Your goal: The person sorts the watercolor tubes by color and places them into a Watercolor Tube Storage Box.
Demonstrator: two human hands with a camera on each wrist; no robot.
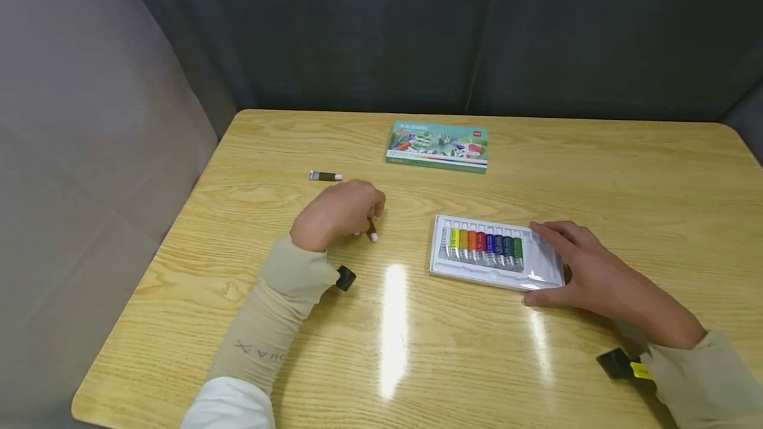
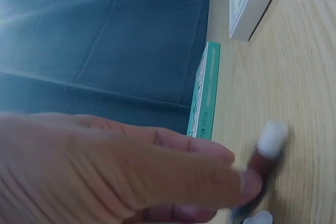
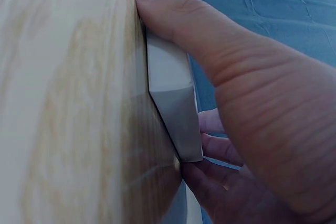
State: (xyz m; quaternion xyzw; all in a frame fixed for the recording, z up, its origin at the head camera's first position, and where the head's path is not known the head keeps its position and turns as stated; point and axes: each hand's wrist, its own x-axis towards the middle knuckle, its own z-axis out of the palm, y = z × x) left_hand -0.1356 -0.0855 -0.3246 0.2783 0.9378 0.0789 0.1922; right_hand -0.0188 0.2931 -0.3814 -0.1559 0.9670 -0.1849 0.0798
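Observation:
My left hand (image 1: pixel 346 210) pinches a reddish-brown paint tube (image 2: pixel 262 163) between thumb and fingers, its white cap pointing out, low over the wooden table. Just beneath it in the left wrist view a second white cap (image 2: pixel 261 217) shows; the rest of that piece is hidden. At the right, my right hand (image 1: pixel 584 267) grips the right end of a white plastic tray (image 1: pixel 471 278), thumb along the near side and fingers at the far side. A row of coloured paint tubes (image 1: pixel 481 243) fills the tray's left and middle slots, running from white through yellow and red to green.
Beyond the left hand lies a dark brown paint tube (image 1: pixel 326 176) with a white cap. A flat green paint box (image 1: pixel 438 146) rests near the back of the table (image 1: pixel 632 177). Dark cloth (image 1: pixel 369 32) hangs behind, and a grey cloth (image 1: pixel 89 151) at the left.

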